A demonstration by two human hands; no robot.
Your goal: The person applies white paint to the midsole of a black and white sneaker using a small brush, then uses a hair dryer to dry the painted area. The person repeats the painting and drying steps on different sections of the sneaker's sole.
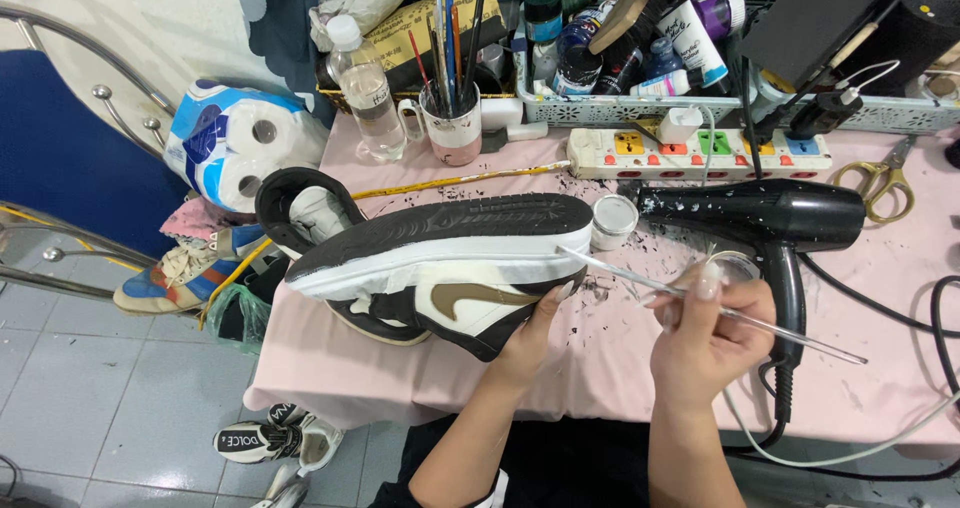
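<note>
My left hand [530, 333] holds a sneaker [440, 268] on its side above a pink table [600, 368]; the dark sole faces up, with a white midsole, black upper and tan emblem. My right hand [705, 333] grips a thin clear-handled brush [700, 303]. Its tip touches the white midsole edge near the sneaker's toe. A small open white jar [612, 220] stands just behind the brush tip.
A black hair dryer [770, 218] lies on the table by my right hand, its cord trailing off. Behind are a power strip [700, 151], scissors [880, 180], a mug of brushes [452, 118], a water bottle [365, 93], and a basket of paint bottles [640, 48]. Toilet rolls [235, 143] and shoes sit at left.
</note>
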